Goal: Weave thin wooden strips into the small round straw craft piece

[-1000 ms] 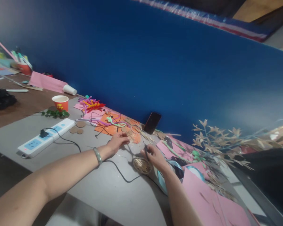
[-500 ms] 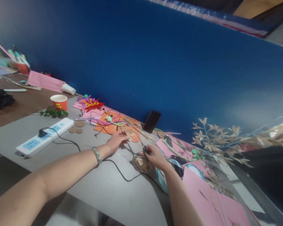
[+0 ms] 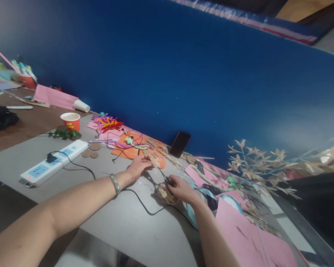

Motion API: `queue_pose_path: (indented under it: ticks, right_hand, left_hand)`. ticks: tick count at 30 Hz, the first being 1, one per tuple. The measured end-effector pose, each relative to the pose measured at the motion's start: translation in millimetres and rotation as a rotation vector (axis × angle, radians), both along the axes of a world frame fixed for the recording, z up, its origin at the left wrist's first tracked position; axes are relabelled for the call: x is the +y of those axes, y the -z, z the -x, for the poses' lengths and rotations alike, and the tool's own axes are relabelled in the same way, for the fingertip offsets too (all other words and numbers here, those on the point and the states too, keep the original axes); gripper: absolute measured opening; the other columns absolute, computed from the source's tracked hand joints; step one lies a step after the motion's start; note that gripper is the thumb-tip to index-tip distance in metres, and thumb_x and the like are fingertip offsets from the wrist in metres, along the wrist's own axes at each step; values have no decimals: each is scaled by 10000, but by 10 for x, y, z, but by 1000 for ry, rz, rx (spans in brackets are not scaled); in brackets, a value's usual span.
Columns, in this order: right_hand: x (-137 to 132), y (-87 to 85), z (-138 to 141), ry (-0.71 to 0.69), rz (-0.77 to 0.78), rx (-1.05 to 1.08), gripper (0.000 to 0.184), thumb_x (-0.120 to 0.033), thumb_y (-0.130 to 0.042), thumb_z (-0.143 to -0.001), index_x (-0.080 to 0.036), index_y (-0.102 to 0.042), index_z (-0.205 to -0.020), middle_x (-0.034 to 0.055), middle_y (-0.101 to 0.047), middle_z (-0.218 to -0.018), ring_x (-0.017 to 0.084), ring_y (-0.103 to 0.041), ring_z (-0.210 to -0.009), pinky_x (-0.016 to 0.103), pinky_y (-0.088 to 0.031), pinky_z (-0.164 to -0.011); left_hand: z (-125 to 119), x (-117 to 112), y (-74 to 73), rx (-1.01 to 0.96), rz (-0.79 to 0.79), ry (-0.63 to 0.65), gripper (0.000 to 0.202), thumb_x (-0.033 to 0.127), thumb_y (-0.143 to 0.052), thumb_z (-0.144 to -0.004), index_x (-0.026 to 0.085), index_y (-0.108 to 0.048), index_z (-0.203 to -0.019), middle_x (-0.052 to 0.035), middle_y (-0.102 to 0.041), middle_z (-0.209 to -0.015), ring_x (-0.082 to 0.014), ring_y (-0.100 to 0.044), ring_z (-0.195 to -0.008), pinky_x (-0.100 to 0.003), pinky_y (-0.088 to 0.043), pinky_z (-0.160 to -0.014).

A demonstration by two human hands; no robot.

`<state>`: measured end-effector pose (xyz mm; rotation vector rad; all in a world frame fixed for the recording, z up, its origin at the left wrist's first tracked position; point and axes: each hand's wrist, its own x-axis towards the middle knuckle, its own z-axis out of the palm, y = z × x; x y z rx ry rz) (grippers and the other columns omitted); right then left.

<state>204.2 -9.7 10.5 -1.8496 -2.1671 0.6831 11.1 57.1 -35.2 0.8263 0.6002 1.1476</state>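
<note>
My left hand (image 3: 140,165) is closed, its fingertips pinching a small pale straw-coloured piece (image 3: 154,161) above the orange sheet (image 3: 122,150). Opposite it, my right hand (image 3: 180,188) is wrapped around a slim dark pen-like tool (image 3: 167,179); its thin end points up and left at the pale piece. Whether the two touch is too fine to make out. Just under my right hand sits a round container (image 3: 168,199) with pale straw-like bits, partly covered by the fingers. A black cord (image 3: 140,202) runs over the grey table beneath my left wrist and toward my right forearm.
To the left lie a white power strip (image 3: 54,163), cork-like discs (image 3: 94,147) and a red paper cup (image 3: 71,121). Colourful pipe cleaners (image 3: 108,123) and a phone (image 3: 179,144) are along the blue wall. Pink sheets (image 3: 247,230) and dried stems (image 3: 246,159) fill the right.
My right hand has shifted slightly left, and the tool's thin end now reaches close to the pale piece. My left hand stays in nearly the same place.
</note>
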Motion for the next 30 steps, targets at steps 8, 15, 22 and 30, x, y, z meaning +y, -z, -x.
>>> queue_pose_path:
  ticks: [8, 15, 22, 30]
  right_hand:
    - [-3, -19, 32, 3, 27, 47, 454, -582, -544, -728, -205, -333, -589, -58, -354, -575, 105, -338, -558, 226, -261, -515]
    - [0, -12, 26, 4, 47, 78, 470, -601, -529, -738, -205, -328, -583, -58, -331, -568, 102, -328, -548, 221, -247, -495]
    - [11, 19, 14, 12, 67, 116, 454, -578, -540, -742, -202, -348, -575, -57, -337, -556, 98, -328, -538, 217, -245, -479]
    - [-1, -5, 19, 49, 124, 215, 433, -532, -575, -719, -206, -336, -563, -73, -323, -511, 83, -308, -490, 207, -244, -450]
  left_hand:
    - [5, -19, -38, 36, 9, 4, 263, 209, -762, -570, 128, -584, -746, -11, -637, -682, -106, -591, -628, -242, -451, -651]
    - [18, -13, -1, 50, -38, 57, 228, 204, -742, -602, 125, -593, -754, -16, -635, -708, -91, -575, -622, -231, -445, -648]
    - [24, -19, -21, 60, -21, 53, 236, 221, -747, -597, 136, -572, -730, 10, -598, -657, -84, -562, -590, -227, -442, -630]
    - [23, -11, -24, 70, -10, 49, 243, 219, -751, -584, 131, -569, -718, 6, -596, -660, -84, -559, -596, -227, -445, -635]
